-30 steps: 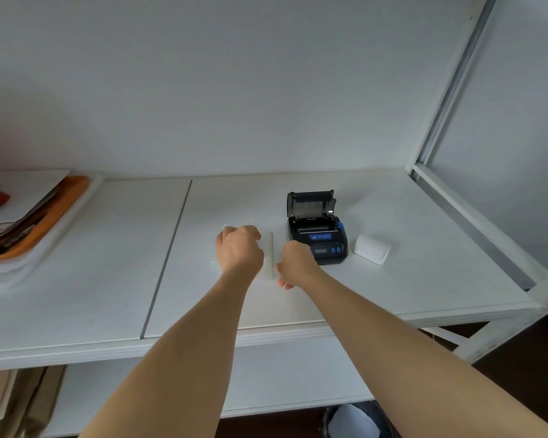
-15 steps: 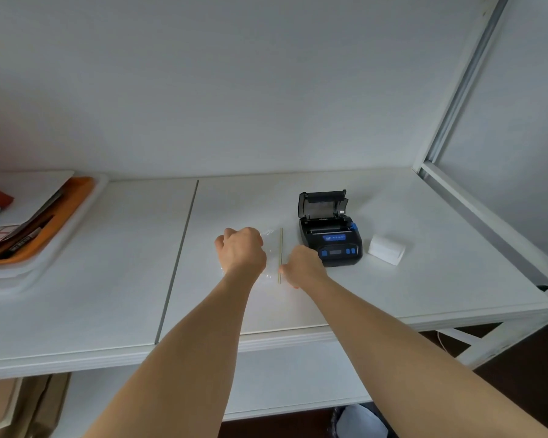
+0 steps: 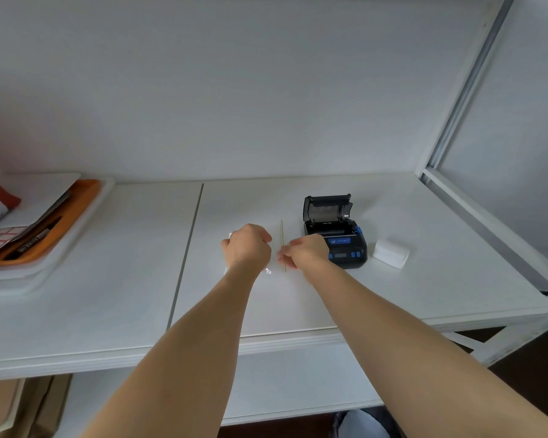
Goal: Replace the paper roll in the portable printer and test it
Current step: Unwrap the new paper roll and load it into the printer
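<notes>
Now both my hands are on the white table (image 3: 408, 295), a little to the left of the printer (image 3: 336, 235). My left hand (image 3: 247, 248) is closed like a fist and presses on a clear plastic wrapper (image 3: 268, 270) that lies flat on the table. My right hand (image 3: 307, 251) has its fingers bent near a thin straw-coloured strip (image 3: 282, 235), which I think is the edge of the same wrapper; if they really pinch it, I cannot tell. The printer stands just beside my right hand with its lid (image 3: 328, 208) open and upright, and I see no roll inside the compartment. The new paper roll (image 3: 390, 252) lies on the table at the right of the printer, apart from it. I judge that I am putting the wrapping aside. Next I must take the roll, put it into the open compartment with the loose end toward the front, and close the lid.
</notes>
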